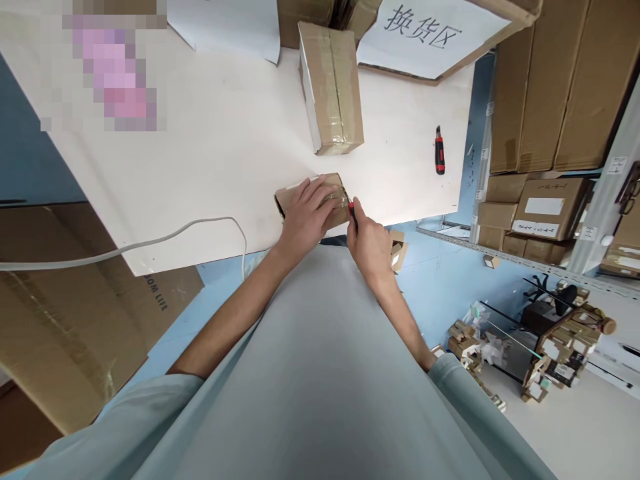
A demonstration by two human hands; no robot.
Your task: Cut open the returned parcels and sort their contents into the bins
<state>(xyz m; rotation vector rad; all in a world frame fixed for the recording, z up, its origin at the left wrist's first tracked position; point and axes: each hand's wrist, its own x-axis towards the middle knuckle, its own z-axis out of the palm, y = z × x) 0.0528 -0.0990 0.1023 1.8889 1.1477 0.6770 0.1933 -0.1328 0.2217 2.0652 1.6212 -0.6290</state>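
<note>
A small taped cardboard box (pixel 331 181) lies at the near edge of the white table. My left hand (pixel 307 215) rests on its top with the fingers stretched out, pressing on the cardboard and covering part of it. At the box's right end, my right hand (pixel 371 241) is closed around a red and black utility knife (pixel 352 212). The knife's tip is at the box's right edge; how deep the blade sits I cannot tell. Beyond them stands a larger taped cardboard box (pixel 334 93).
A second utility knife (pixel 439 152) lies on the right of the white table (pixel 225 140). A carton with a paper sign (pixel 435 33) stands at the back. A white cable (pixel 175 230) crosses the left front edge. Shelves with cartons (pixel 545 207) are at right.
</note>
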